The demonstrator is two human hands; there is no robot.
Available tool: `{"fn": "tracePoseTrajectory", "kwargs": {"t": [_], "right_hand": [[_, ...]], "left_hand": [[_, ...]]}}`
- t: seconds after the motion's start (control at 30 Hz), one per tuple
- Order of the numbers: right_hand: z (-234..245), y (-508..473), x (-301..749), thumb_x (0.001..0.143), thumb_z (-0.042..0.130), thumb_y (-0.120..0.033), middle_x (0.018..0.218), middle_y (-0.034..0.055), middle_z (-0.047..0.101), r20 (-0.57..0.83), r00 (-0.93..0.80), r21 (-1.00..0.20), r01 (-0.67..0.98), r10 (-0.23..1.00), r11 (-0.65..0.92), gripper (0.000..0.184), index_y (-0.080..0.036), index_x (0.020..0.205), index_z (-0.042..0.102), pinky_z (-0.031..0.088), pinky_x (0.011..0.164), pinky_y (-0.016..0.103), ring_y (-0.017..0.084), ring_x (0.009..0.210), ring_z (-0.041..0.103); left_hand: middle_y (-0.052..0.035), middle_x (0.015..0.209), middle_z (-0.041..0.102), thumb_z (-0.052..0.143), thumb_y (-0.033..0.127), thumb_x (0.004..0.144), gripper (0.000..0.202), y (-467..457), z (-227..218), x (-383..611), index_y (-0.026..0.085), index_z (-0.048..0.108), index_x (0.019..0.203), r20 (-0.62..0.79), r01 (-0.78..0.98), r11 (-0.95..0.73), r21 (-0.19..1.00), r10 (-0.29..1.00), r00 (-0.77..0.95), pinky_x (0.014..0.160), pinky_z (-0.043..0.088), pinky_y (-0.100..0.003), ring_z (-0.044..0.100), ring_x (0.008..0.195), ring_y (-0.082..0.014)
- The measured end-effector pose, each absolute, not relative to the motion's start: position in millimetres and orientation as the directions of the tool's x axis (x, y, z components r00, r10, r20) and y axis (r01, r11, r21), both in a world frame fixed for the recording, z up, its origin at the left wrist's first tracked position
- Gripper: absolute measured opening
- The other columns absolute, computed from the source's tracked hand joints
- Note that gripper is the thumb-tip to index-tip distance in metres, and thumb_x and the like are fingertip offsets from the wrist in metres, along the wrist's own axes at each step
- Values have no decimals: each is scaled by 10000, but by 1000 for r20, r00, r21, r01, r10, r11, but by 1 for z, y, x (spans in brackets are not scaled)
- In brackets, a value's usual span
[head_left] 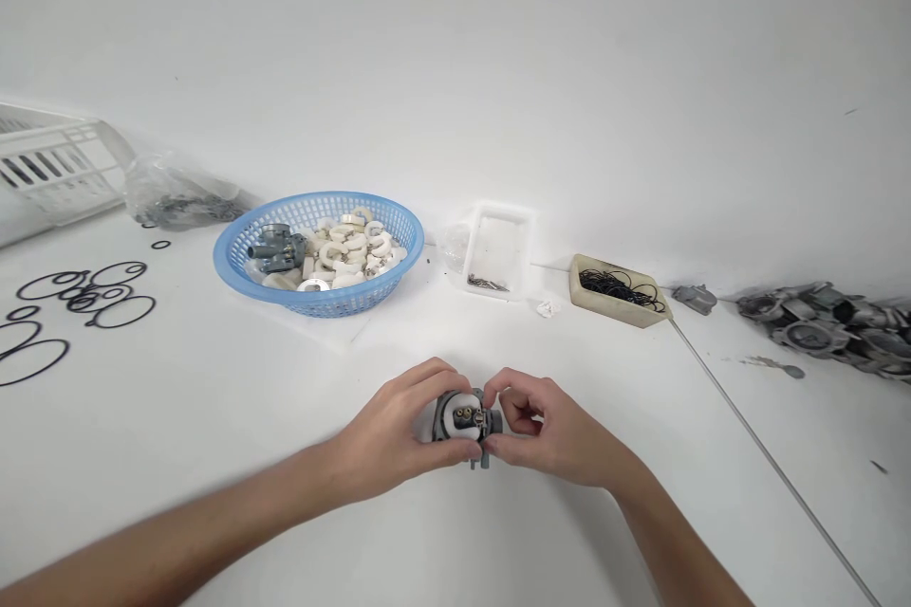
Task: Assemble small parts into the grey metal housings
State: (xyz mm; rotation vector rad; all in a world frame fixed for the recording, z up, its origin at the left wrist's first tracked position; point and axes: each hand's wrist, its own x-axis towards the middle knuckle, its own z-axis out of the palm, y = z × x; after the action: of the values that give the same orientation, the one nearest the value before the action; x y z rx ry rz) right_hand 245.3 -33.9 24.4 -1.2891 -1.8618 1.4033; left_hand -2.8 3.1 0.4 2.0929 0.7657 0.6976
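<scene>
A small grey metal carburetor body (pixel 464 421) with a white part set in its top sits low over the white table, near the front middle. My left hand (pixel 399 427) wraps around its left side and grips it. My right hand (pixel 551 427) pinches its right side with thumb and fingertips. Both forearms reach in from the bottom edge.
A blue basket (pixel 242 256) of white curved parts and a grey carburetor body stands at the back left. Black O-rings (pixel 85 289) lie to the left. A clear tray (pixel 498 251), a beige box of black rings (pixel 618 292) and a pile of grey castings (pixel 826 327) line the back right.
</scene>
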Motion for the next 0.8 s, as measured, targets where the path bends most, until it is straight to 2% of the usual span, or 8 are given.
{"fn": "tracePoseTrajectory", "kwargs": {"t": [0.53,0.8], "right_hand": [[23,-35,244,895,745,-246,648,-93,275,-150,-429,-913,405,891,41,207,-275,1062,626,295,554,240,113,598,268],[22,-36,244,905,723,-242,657,-89,284,-147,-425,-917,397,893,38,185,-267,1057,621,312,562,239,114,602,274]], "left_hand": [[-26,1093,647,796,326,869,320,1,3,-2,263,657,1149,227,295,-532,794,709,667,794,525,-321,642,935,-209],[-26,1079,645,739,219,835,324,-1,6,-1,260,654,1145,229,296,-529,795,715,660,789,531,-318,642,920,-203]]}}
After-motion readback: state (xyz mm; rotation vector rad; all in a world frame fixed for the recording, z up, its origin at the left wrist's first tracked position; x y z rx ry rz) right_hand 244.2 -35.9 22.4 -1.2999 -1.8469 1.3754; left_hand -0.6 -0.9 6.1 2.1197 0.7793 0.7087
